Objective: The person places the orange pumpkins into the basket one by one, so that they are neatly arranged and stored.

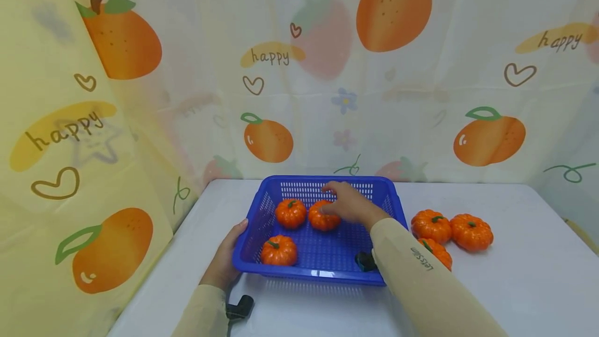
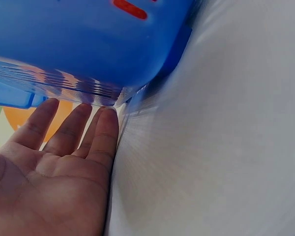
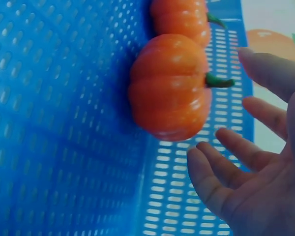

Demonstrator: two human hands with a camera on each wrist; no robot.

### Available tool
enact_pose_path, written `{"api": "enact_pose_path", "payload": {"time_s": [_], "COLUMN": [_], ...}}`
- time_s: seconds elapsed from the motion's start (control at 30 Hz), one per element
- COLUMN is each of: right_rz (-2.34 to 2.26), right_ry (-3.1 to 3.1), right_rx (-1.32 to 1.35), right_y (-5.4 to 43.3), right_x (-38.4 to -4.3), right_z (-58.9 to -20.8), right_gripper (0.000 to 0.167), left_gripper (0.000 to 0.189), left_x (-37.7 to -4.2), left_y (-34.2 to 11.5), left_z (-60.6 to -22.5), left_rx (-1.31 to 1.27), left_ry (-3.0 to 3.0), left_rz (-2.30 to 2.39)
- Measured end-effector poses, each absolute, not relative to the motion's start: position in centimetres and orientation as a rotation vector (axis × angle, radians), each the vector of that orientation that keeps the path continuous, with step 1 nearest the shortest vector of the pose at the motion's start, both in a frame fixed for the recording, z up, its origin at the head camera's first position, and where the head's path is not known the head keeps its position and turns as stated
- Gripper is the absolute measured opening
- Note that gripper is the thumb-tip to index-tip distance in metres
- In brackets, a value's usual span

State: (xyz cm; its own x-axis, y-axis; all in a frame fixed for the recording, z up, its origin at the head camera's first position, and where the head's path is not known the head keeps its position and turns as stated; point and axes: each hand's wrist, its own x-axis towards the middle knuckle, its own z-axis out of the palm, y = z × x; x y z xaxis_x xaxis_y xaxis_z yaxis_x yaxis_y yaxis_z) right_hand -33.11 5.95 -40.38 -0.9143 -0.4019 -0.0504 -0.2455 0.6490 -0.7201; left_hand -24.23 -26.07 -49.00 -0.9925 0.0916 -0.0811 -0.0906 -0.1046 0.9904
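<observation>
Pumpkins (image 1: 279, 251) in blue basket (image 1: 290, 272), white table (image 1: 524, 290), fruit-print cloth (image 1: 412, 77) behind

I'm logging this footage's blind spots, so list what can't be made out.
Head view: the near right corner of the blue basket, behind the right sleeve.
Head view: part of the nearest pumpkin outside the basket, behind that sleeve.
Right wrist view: part of the upper pumpkin, cut off by the top edge.
Left wrist view: part of the left hand, cut off by the left and bottom edges.
</observation>
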Motion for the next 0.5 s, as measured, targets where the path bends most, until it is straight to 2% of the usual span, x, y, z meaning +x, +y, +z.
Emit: {"api": "enact_pose_path", "payload": {"time_s": [0.27, 0.5], "right_rz": [-1.277, -1.308], "right_ry": [2.645, 2.643], "right_rx": [-0.548, -0.595], "right_y": [6.0, 6.1], "right_x": [-32.6, -32.0], "right_z": [-39.1, -38.4], "right_gripper": [0.064, 0.062], "left_gripper": [0.08, 0.082], "left_x": [-24.3, -24.2], "left_y": [-26.2, -26.2], "left_z": [-48.9, -49.0], "left_rx": [0.038, 0.032], "left_ry": [1.969, 1.957], "left_rz": [2.266, 2.27]}}
